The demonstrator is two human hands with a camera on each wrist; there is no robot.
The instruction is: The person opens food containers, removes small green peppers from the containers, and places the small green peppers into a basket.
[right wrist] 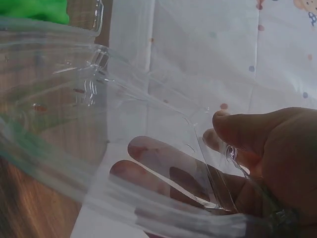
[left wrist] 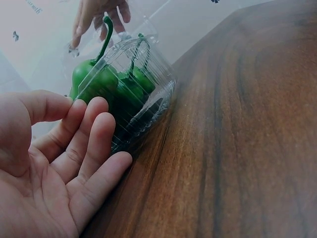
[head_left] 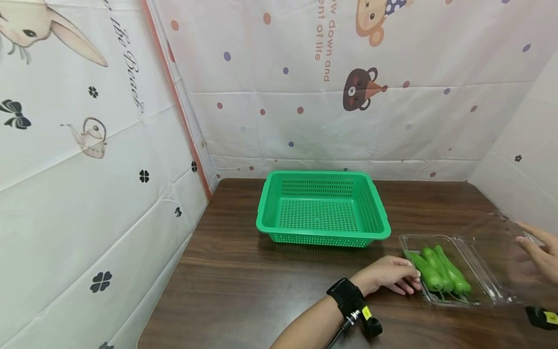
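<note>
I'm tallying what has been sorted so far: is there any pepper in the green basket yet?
No: the green basket holds nothing, and the green peppers lie in the clear clamshell box.

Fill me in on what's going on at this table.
A person sits at a brown table with a clear plastic clamshell box of green peppers. The left hand rests straight-fingered against the box's near end, while the right hand holds its lid open. A green basket stands behind, with nothing in it.
</note>
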